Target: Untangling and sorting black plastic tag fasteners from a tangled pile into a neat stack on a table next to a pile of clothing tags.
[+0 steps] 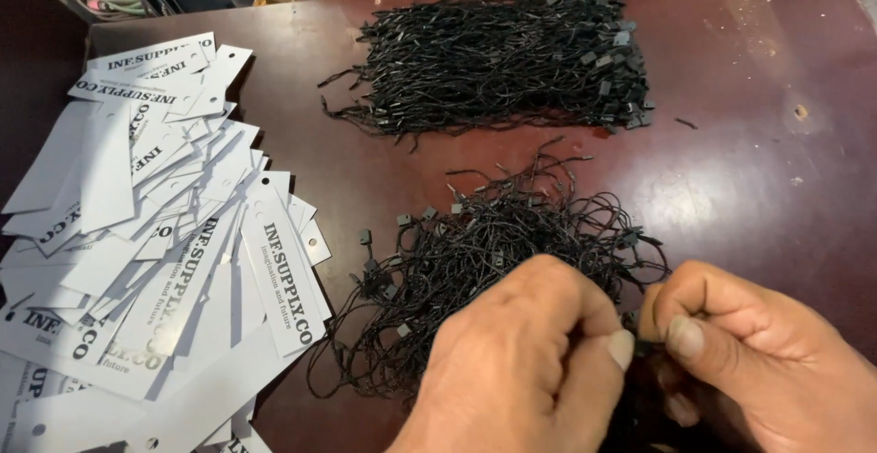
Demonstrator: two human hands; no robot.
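Surface: a dark reddish-brown table [749, 170], scuffed and speckled, is seen from above.
Far bundle: a neat, dense bundle of black cords [498, 56] is laid at the far middle.
Near heap: a loose tangle of black cords [475, 261] is spread just ahead of both hands.
Left hand [521, 362]: fingers are curled closed, thumb and forefinger pinched on a cord from the tangle.
Right hand [749, 352]: fingers are closed, pinched on the same strand, touching the left.
Tags: white paper tags [155, 252] with punched holes are piled at the left.
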